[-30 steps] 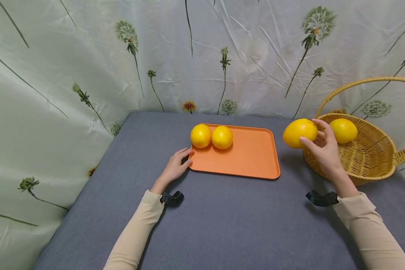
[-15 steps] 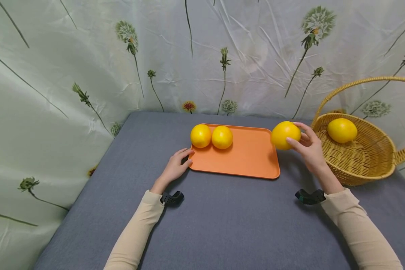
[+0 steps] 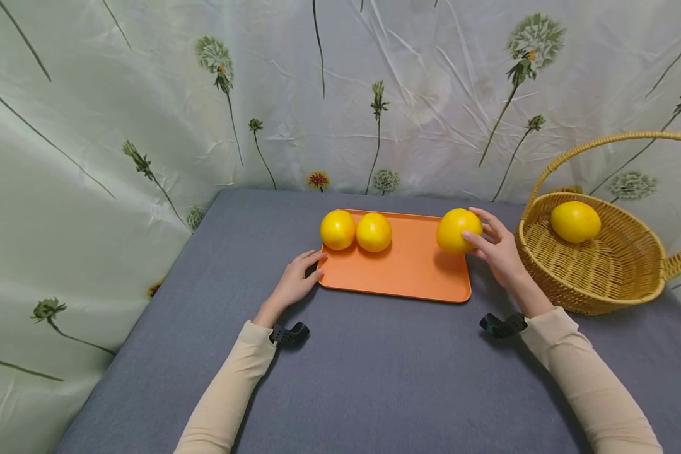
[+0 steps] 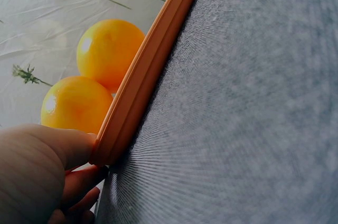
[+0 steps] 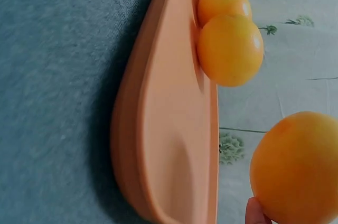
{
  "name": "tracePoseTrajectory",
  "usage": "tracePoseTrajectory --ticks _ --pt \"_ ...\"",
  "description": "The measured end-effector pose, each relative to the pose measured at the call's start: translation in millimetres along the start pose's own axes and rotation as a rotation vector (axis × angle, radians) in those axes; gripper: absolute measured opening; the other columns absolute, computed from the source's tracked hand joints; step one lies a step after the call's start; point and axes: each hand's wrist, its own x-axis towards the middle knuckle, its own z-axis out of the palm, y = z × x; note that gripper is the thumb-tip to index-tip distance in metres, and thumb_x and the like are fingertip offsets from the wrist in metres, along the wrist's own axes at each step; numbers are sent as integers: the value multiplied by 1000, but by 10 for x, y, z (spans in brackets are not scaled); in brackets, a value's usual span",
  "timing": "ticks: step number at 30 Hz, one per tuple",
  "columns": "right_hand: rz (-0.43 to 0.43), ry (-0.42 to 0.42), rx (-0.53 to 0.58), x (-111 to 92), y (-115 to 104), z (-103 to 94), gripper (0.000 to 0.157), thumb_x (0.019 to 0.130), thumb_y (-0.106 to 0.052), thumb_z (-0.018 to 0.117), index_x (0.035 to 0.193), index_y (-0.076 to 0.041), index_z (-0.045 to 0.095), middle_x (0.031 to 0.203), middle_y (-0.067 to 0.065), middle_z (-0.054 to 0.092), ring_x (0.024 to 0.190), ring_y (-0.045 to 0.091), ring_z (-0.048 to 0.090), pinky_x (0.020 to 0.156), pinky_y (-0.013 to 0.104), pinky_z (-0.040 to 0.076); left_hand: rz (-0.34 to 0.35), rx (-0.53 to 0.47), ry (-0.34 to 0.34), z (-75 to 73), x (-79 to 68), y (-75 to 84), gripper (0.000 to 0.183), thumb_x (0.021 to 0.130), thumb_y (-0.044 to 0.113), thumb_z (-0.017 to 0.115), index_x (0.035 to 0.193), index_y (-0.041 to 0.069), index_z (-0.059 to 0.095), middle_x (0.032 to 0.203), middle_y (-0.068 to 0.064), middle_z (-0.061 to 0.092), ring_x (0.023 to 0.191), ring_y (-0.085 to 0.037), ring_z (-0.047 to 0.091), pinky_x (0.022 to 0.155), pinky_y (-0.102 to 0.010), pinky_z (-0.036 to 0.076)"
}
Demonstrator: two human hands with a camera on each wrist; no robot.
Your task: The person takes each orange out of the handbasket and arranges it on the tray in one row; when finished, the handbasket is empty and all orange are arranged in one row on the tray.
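My right hand (image 3: 500,252) grips a yellow-orange round fruit, which looks like an orange (image 3: 455,231), between thumb and fingers. In the right wrist view this orange (image 5: 298,168) hangs above the tray's right end, its shadow falling on the tray. On the orange rectangular tray (image 3: 403,275), two similar oranges (image 3: 338,229) sit side by side at the back left. With relaxed fingers, my left hand (image 3: 296,279) touches the tray's left edge. The left wrist view shows its thumb (image 4: 79,147) against the tray's corner.
A wicker basket (image 3: 590,277) with a tall arched handle stands to the right of the tray, with one more yellow fruit (image 3: 576,221) inside. Grey cloth (image 3: 374,366) covers the table. Behind it hangs a pale curtain (image 3: 295,82) with a dandelion print.
My right hand has carried the orange leftward from beside the basket to over the tray's right end. The left hand, the tray and its two oranges have stayed put.
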Motion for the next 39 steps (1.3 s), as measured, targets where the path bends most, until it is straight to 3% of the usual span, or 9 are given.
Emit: tracePoseTrajectory --ticks 5,8,18,21,24,28,31,35,39 --pt "102 -38 -49 75 0 77 54 90 -22 61 140 -27 42 115 -10 44 98 1 54 73 15 54 3 12 3 1 2 -5 41 92 14 56 131 3 54 139 -17 51 138 -35 36 112 -58 25" --pt "169 -54 -81 116 3 132 58 91 -24 60 144 -24 37 115 -8 44 96 2 53 73 16 51 9 14 5 4 2 -7 40 92 14 56 131 3 54 138 -17 52 137 -35 37 112 -57 27" --pt "318 -110 -178 245 -7 298 69 91 -35 59 150 -22 24 150 19 27 95 7 54 77 17 51 32 6 22 6 13 -7 40 91 12 57 130 3 55 137 -18 52 137 -36 37 112 -53 29" --pt "347 -116 -176 286 17 343 69 91 -34 58 150 -22 23 151 20 26 103 15 53 80 20 52 29 10 16 8 12 -13 40 91 13 57 130 3 55 138 -17 52 137 -36 37 112 -54 29" --pt "374 -122 -176 316 43 404 68 92 -32 58 150 -23 23 153 19 25 118 27 47 92 32 52 22 8 13 13 8 -18 40 91 13 57 130 3 55 138 -18 52 137 -35 37 112 -54 29" --pt "395 -130 -205 348 65 474 69 92 -33 58 150 -24 22 154 19 22 132 37 37 105 49 41 34 13 23 17 -1 -23 40 90 12 57 130 3 55 138 -18 52 136 -36 38 111 -54 30" --pt "377 -155 -282 365 72 486 70 93 -36 55 151 -24 18 156 20 18 134 40 34 106 54 39 41 15 26 20 -4 -24 40 90 12 57 129 2 55 137 -19 52 136 -37 38 111 -55 30" --pt "309 -157 -416 368 65 456 68 95 -37 50 152 -23 16 154 23 21 132 41 37 102 53 43 31 11 19 23 1 -21 40 91 12 57 130 3 55 138 -18 51 137 -36 37 112 -55 28" --pt "280 -138 -474 371 68 427 62 96 -40 48 150 -23 22 150 24 28 127 38 43 97 46 48 23 10 18 18 8 -30 39 91 13 56 130 3 55 139 -18 51 137 -35 37 112 -56 27"
